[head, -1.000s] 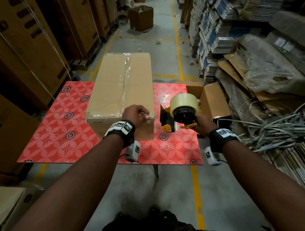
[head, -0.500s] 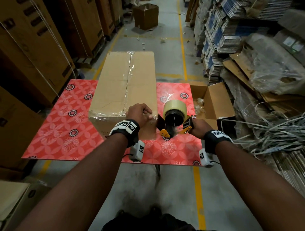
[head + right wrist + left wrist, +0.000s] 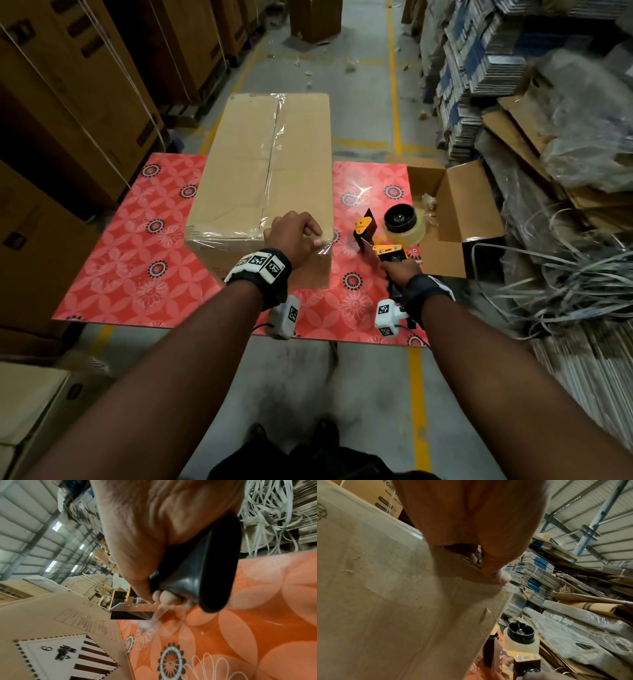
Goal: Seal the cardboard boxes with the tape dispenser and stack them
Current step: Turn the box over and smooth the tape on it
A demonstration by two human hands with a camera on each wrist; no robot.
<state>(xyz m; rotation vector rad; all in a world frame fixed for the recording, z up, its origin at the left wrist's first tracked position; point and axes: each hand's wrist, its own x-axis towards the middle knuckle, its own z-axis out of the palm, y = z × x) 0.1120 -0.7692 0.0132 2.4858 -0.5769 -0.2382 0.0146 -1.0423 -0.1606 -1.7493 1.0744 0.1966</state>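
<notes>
A large cardboard box (image 3: 260, 164) stands on the red flowered table (image 3: 137, 267), with clear tape along its top seam and across its near edge. My left hand (image 3: 294, 236) sits at the box's near right corner. Its fingers are curled and the thumb (image 3: 498, 574) pinches the loose tape end against the box (image 3: 385, 601). Right of the box, my right hand (image 3: 399, 272) grips the black handle (image 3: 205, 568) of the orange tape dispenser (image 3: 394, 236). The dispenser lies low over the table with its roll (image 3: 520, 642) facing up. No tape joins it to the box.
A small open cardboard box (image 3: 459, 205) sits just past the table's right edge, behind the dispenser. Tangled strapping (image 3: 565, 274) and flattened cartons pile up on the right. Tall cartons (image 3: 68, 85) line the left. A box (image 3: 30, 411) stands on the floor at lower left.
My right hand has carried the dispenser away from the box corner, down and to the right, tipping it so the roll faces up. My left hand has stayed at the corner.
</notes>
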